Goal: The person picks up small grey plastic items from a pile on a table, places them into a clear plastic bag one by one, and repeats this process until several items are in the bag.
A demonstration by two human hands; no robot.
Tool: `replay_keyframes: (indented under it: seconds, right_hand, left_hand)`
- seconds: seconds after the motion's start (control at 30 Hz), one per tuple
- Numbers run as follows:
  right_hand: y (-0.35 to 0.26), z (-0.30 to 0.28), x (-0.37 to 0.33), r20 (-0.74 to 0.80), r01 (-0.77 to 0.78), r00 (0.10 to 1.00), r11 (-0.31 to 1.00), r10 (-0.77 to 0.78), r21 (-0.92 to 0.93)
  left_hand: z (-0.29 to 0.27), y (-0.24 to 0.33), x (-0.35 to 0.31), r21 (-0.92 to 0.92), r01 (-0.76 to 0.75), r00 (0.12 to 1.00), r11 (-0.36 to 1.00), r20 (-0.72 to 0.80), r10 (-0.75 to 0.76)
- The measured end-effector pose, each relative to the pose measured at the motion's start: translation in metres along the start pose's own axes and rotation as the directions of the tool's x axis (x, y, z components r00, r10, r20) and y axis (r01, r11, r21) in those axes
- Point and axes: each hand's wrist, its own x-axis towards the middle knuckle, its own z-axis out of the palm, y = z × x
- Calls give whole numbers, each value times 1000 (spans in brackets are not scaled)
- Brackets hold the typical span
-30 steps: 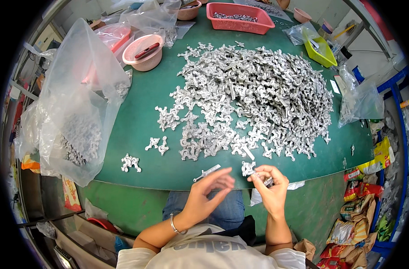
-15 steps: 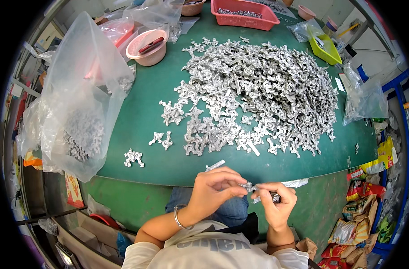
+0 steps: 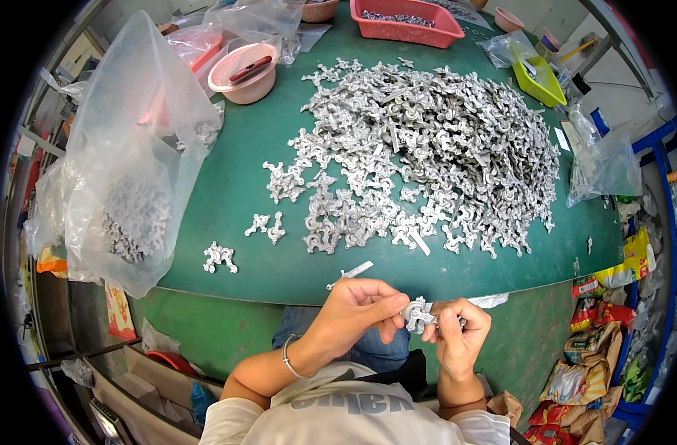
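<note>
My left hand [image 3: 364, 311] pinches a small grey metal casting [image 3: 418, 315] between thumb and fingertips, held up just off the table's near edge. The casting has curved, lobed arms. Against its right side, my right hand [image 3: 459, 330] is closed, thumb over curled fingers. A bit of dark metal shows between those fingers, too covered to name. A flat metal strip [image 3: 351, 274] lies on the table just beyond my left hand. Farther off spreads a large heap of like castings [image 3: 457, 148]. A few loose castings [image 3: 219, 256] lie apart at the left.
On the green table [image 3: 279, 274], a clear plastic bag [image 3: 142, 148] holding castings stands at left. A pink bowl [image 3: 242, 90] with a red-handled tool [image 3: 251, 68], a red tray [image 3: 405, 31] and a yellow-green basket [image 3: 539, 81] sit at the back. Packets [image 3: 583, 363] fill the right.
The casting at my fingertips has turned and shows more of its lobed face. My left fingers have shifted their hold on it. The metal strip beyond them shows more fully.
</note>
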Motion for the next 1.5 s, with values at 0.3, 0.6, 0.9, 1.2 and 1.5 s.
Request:
replay_keyframes:
  seconds: [0.3,0.6,0.9,1.2,1.5]
  right_hand:
    - [5,1,0,6,169,986,986,-168,-11]
    - [7,0,-1,3,222,975,974,-222,-40]
    - [9,1,-1,-21,255,967,967,-255,-7]
    - [9,1,-1,-24,291,956,956,-292,-18]
    - [11,1,-4,-48,242,970,965,-238,102]
  left_hand:
    - [3,1,-1,-31,-16,1000,999,19,17]
    - [3,2,-2,-44,-14,997,999,70,17]
    - [6,1,-2,-63,-12,998,998,54,15]
    - [6,-1,-2,-84,-16,997,996,76,22]
    - [6,-1,-3,-81,-24,995,996,97,32]
